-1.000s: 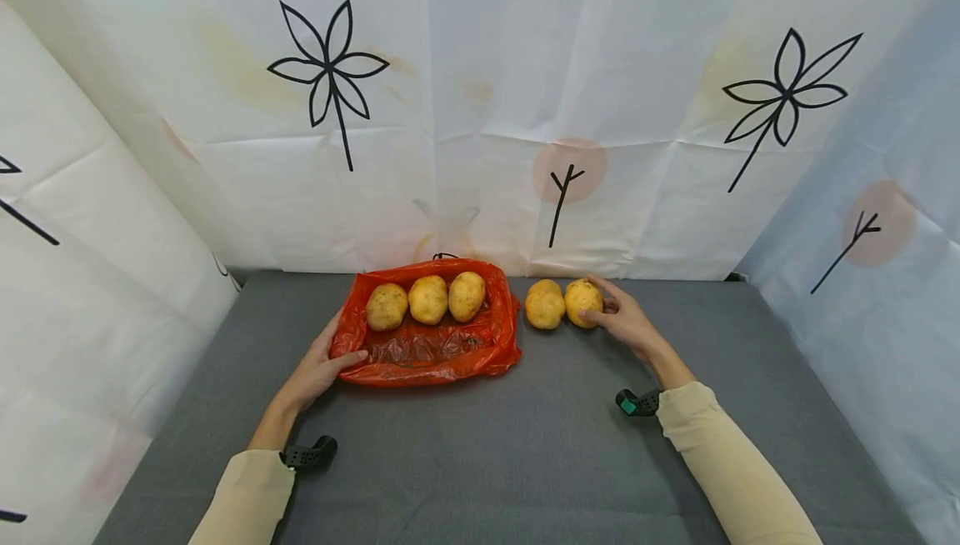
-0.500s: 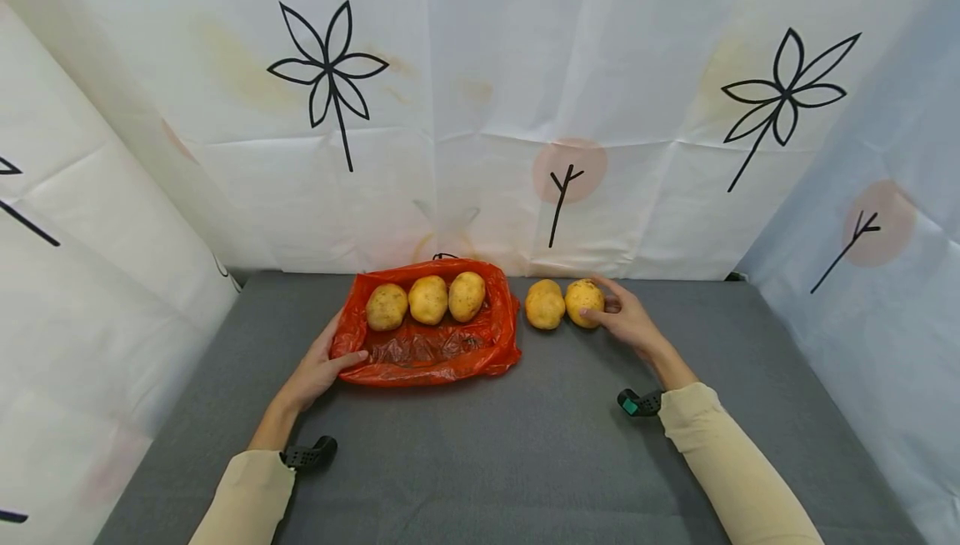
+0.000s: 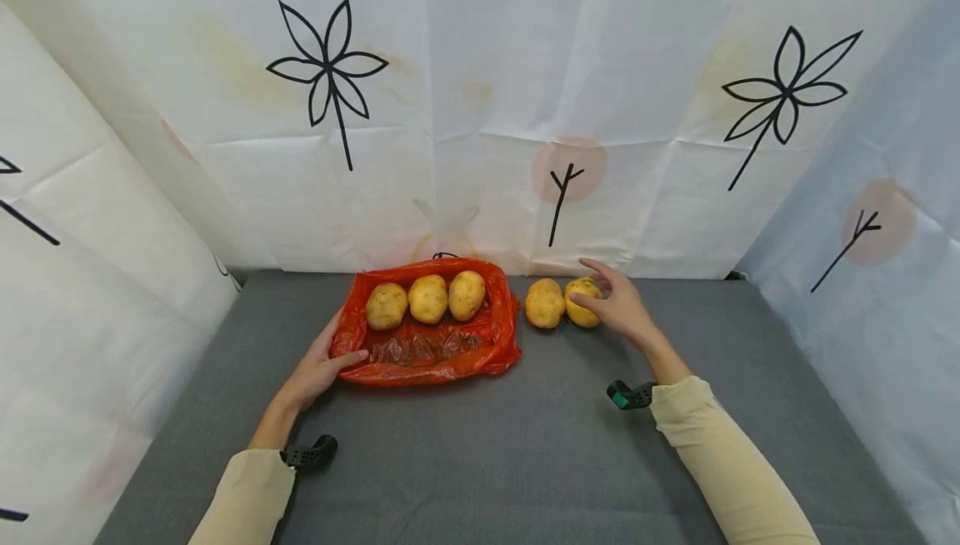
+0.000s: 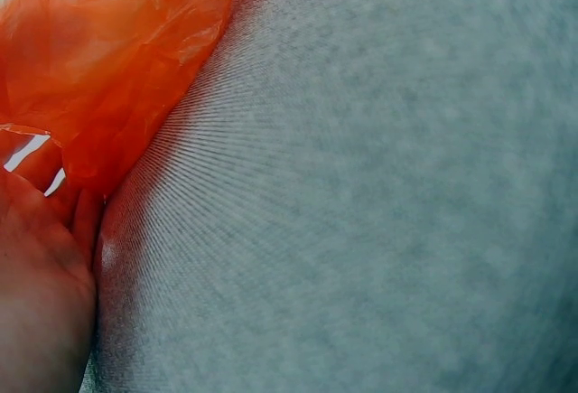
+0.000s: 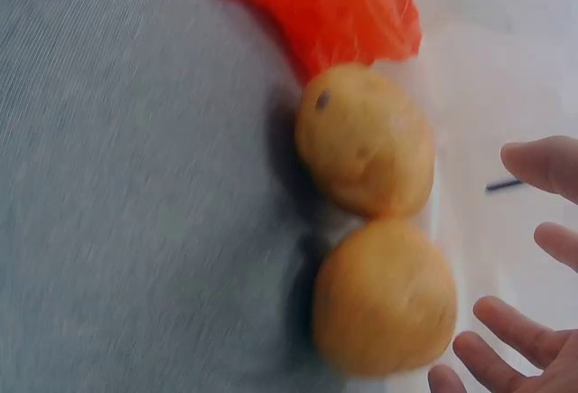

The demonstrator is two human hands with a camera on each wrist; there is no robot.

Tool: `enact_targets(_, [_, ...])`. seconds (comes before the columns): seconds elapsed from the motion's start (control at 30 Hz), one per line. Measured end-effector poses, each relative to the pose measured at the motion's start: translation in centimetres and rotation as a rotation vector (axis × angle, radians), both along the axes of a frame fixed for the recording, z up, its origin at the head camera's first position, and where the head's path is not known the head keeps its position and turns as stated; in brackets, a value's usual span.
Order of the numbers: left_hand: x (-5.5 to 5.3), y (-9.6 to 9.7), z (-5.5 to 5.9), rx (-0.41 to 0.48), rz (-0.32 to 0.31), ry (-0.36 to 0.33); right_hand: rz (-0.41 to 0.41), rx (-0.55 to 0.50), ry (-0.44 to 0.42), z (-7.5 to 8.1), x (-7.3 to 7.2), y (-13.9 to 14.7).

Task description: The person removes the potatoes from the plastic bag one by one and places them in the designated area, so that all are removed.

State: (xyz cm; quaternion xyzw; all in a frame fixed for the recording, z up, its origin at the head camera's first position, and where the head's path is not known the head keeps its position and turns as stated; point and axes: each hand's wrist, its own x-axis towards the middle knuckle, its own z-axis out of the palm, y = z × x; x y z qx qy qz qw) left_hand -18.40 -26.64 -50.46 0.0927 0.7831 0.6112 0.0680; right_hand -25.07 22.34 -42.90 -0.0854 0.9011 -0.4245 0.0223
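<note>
An orange-red plastic bag (image 3: 420,374) lies with its mouth spread wide, and three potatoes (image 3: 428,299) sit in a row along its far side. At its left edge my left hand (image 3: 315,370) grips the plastic, thumb over the rim; the left wrist view shows the fingers (image 4: 45,163) partly behind the film. Right of the bag, two more potatoes touch side by side on the cloth: a nearer one (image 3: 544,303) and an outer one (image 3: 583,317). My right hand (image 3: 622,307) hovers over the outer potato with spread fingers, apart from it in the right wrist view.
Grey cloth (image 3: 480,453) covers the table. A white curtain (image 3: 480,112) with plant drawings hangs right behind the bag and potatoes, and more curtain closes off both sides. A thin dark cord (image 3: 445,255) shows at the bag's back edge.
My right hand has let go of the outer potato and lifted slightly, its fingers now spread. The left hand, bag and potatoes have stayed put.
</note>
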Motion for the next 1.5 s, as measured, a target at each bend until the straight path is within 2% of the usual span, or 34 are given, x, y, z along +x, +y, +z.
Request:
enact_targets(0.27, [-0.1,0.0,0.0,0.014,-0.002,0.007,0.047,-0.002,0.076,1.8,0.2,-2.9])
enact_targets(0.5, [-0.2,0.0,0.0,0.008,-0.003,0.003,0.098,-0.085,0.084,2.3,0.3,-5.7])
enact_targets(0.77, [-0.1,0.0,-0.1,0.012,0.001,-0.002,0.135,-0.141,0.081,1.9,0.1,-9.2])
enact_targets(1.0, [-0.2,-0.1,-0.3,-0.005,-0.002,0.006,0.193,-0.141,0.079,1.3,-0.2,-11.6])
enact_targets(1.13, [-0.2,-0.2,-0.3,-0.01,-0.001,0.006,0.22,-0.194,0.061,0.8,-0.4,-12.6])
enact_targets(1.5, [-0.1,-0.1,-0.2,-0.007,0.006,-0.005,0.19,-0.203,-0.005,-0.4,-0.9,-14.4])
